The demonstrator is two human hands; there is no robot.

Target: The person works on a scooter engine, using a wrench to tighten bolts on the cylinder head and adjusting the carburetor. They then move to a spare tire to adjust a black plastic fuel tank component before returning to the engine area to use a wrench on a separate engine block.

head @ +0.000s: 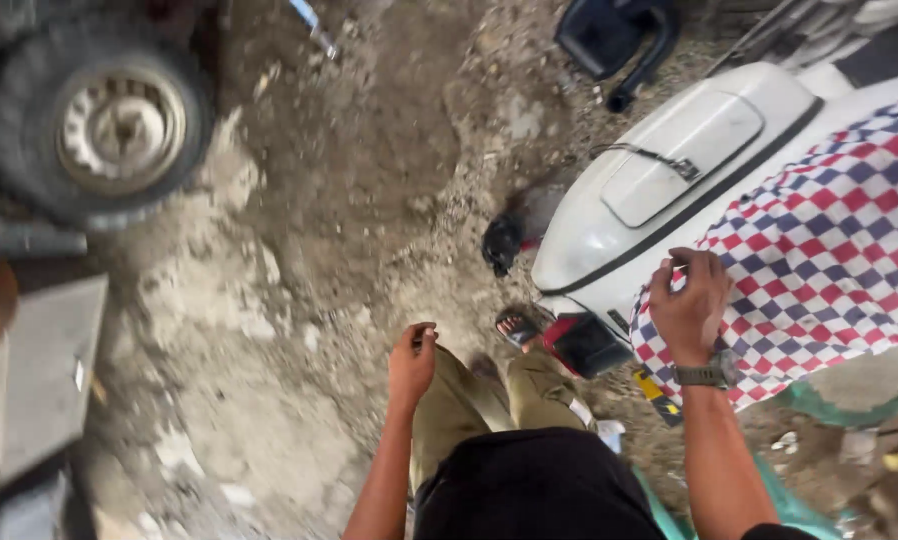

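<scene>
Off to your far left there's a worn black rubber tyre on a pale steel rim (94,125), parked on the rough dirt-and-rubble ground (299,230), well apart from anything you're doing. Your left hand (411,362) hangs loose by your thigh, fingers curled together around nothing I can make out. The action's on the other side: your right hand (691,308), grey wristwatch (704,375) on the wrist, has its fingers bunched and pinched shut on the edge of the red, white and blue checkered cloth (829,250) draped over the rear of the white scooter body (659,190). The cloth's edge sits right under your fingertips, the rest spreading up and right. I'd say grip a decent fold, not just the hem, and move it evenly so it doesn't snag on the red tail light (581,343) just below-left of your hand.
</scene>
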